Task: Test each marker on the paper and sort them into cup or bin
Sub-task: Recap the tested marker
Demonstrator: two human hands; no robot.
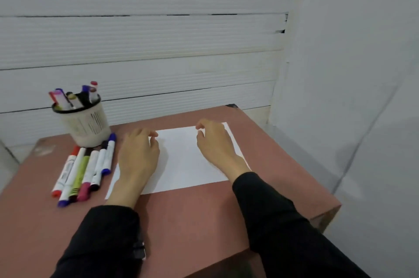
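A white sheet of paper [181,164] lies flat on the reddish-brown table [192,221]. My left hand [138,155] rests on the paper's left part, fingers loosely curled and holding nothing. My right hand [214,141] hovers over the paper's far right part, fingers bent and apart, also holding nothing. Left of the paper, several markers [84,169] with red, purple, green, pink and blue caps lie side by side. Behind them stands a white cup [87,126] with a black rim, with several markers standing in it. No bin is in view.
A white slatted wall [147,51] runs close behind the table, and a grey sheet [362,96] hangs on the right. The table's right edge [324,187] drops off near the paper. Black sleeves cover both forearms.
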